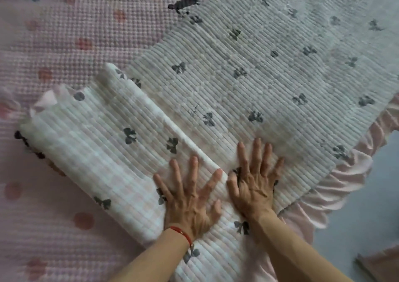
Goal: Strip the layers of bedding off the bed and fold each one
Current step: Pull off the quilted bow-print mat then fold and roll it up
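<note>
A white ribbed quilt printed with dark bows lies across the bed, its near end folded over into a thick flap. My left hand presses flat on that folded flap, fingers spread, a red string around the wrist. My right hand lies flat beside it, fingers spread, just past the fold's edge on the single layer. A pink satin ruffle trims the quilt's right edge.
Under the quilt is a pink bobbled bedspread with darker pink dots, covering the left and far side. The grey floor shows beyond the bed's right edge. A pink fabric corner lies at the bottom right.
</note>
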{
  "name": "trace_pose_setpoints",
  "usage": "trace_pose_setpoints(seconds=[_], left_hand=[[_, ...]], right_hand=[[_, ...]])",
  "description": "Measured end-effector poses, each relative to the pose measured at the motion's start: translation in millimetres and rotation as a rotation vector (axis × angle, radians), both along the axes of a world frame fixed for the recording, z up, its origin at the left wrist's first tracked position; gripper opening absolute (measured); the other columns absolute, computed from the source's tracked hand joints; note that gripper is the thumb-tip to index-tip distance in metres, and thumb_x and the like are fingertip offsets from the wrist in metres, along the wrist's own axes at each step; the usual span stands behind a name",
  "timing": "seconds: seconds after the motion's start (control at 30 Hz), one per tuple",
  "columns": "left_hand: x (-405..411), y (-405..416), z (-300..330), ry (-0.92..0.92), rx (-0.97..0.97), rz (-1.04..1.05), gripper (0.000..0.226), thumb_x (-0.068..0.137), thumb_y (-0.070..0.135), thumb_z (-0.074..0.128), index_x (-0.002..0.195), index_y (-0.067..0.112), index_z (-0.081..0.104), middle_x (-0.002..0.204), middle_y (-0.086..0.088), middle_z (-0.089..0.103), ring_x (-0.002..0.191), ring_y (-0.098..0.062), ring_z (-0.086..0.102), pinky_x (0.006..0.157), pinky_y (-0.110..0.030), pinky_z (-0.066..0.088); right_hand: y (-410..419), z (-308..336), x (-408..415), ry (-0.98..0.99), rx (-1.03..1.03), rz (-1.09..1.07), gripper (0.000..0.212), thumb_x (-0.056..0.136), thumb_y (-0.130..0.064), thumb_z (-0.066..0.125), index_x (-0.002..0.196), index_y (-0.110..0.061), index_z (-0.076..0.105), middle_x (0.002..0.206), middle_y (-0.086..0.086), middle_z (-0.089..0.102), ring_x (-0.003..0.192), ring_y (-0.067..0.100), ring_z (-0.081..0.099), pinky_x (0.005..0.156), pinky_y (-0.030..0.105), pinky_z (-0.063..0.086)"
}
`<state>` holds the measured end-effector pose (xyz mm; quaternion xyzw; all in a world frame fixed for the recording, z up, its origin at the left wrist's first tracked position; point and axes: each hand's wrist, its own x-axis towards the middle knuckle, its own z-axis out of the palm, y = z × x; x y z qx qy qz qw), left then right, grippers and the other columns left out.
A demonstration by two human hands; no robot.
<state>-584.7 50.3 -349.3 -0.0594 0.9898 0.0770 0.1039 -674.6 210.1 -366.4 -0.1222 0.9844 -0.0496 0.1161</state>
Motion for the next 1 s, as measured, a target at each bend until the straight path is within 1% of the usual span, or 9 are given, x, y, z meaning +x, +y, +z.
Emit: trace_pose_setpoints(seconds=[0.17,0.37,0.53,0.63,0.73,0.8,0.87,0.93,1.0], left_hand=[[-10,1,3,-0.041,-0.036,0.01,0.085,0.076,0.064,0.057,0.154,0.046,0.03,0.164,-0.022,0.02,0.145,-0.063,0.008,0.098,-0.088,0.009],[-13,3,10,-0.103,-0.048,0.021,0.089,0.075,0.063,0.06,0.156,0.046,0.026,0.166,-0.019,0.008,0.147,-0.06,0.006,0.1,-0.087,0.008],[-11,11,34,-0.108,-0.066,0.092,0.084,0.081,0.063,0.057,0.156,0.043,0.027,0.168,-0.017,0.011,0.15,-0.054,0.006,0.104,-0.084,0.01],[-10,10,50,-0.078,-0.093,0.199,0.074,0.095,0.056,0.038,0.161,0.036,0.013,0.17,-0.006,0.008,0.155,-0.04,0.005,0.107,-0.08,0.016],[-37,-31,54,0.054,-0.172,0.7,0.067,0.102,0.052,0.034,0.161,0.04,0.002,0.17,0.002,-0.005,0.156,-0.033,-0.009,0.109,-0.081,0.006],[-57,-61,49,0.044,-0.153,0.95,0.066,0.104,0.056,0.027,0.158,0.045,-0.01,0.169,0.002,-0.016,0.154,-0.035,-0.018,0.108,-0.081,0.001],[-69,-70,31,0.011,-0.236,0.921,0.064,0.1,0.057,0.012,0.154,0.043,-0.019,0.17,-0.002,-0.009,0.154,-0.04,-0.008,0.105,-0.083,0.004],[-74,-68,11,-0.006,-0.278,0.878,0.061,0.097,0.053,0.014,0.154,0.042,-0.008,0.17,-0.004,-0.001,0.154,-0.043,-0.002,0.103,-0.084,0.005],[-70,-70,-4,0.012,-0.284,0.89,0.06,0.099,0.053,0.011,0.158,0.046,0.001,0.17,-0.001,-0.002,0.154,-0.042,-0.005,0.105,-0.083,0.003]], right_hand=[[1,-4,-7,-0.038,-0.028,-0.007,0.09,0.084,-0.049,0.043,0.165,-0.021,0.015,0.172,0.015,-0.006,0.157,0.043,-0.007,0.117,0.076,0.004],[1,0,-7,-0.148,-0.051,0.019,0.088,0.083,-0.045,0.042,0.164,-0.016,0.022,0.171,0.021,-0.004,0.156,0.047,-0.005,0.116,0.077,0.002],[10,23,-11,-0.245,-0.147,0.126,0.089,0.087,-0.035,0.046,0.164,-0.01,0.008,0.168,0.027,-0.012,0.154,0.049,-0.01,0.117,0.076,0.004],[9,50,-28,-0.284,-0.337,0.344,0.094,0.088,-0.027,0.055,0.165,-0.013,0.003,0.169,0.023,-0.013,0.156,0.043,-0.011,0.118,0.073,-0.001],[-64,75,-81,-0.29,-0.558,0.657,0.074,0.099,-0.033,0.036,0.165,-0.024,0.005,0.171,0.006,-0.018,0.157,0.027,-0.02,0.122,0.063,-0.012],[-144,92,-107,-0.284,-0.554,0.759,0.069,0.103,-0.038,0.033,0.164,-0.029,0.003,0.17,0.001,-0.021,0.155,0.024,-0.026,0.123,0.06,-0.014],[-219,92,-123,-0.229,-0.445,0.885,0.07,0.103,-0.037,0.035,0.164,-0.029,0.002,0.171,0.002,-0.018,0.155,0.028,-0.025,0.124,0.06,-0.013],[-263,71,-138,-0.209,-0.312,0.958,0.069,0.102,-0.039,0.032,0.164,-0.03,0.003,0.172,-0.001,-0.014,0.156,0.029,-0.02,0.124,0.058,-0.015],[-276,39,-148,-0.17,-0.209,0.929,0.066,0.103,-0.045,0.021,0.164,-0.034,-0.003,0.172,-0.009,-0.014,0.157,0.028,-0.017,0.125,0.054,-0.015]])
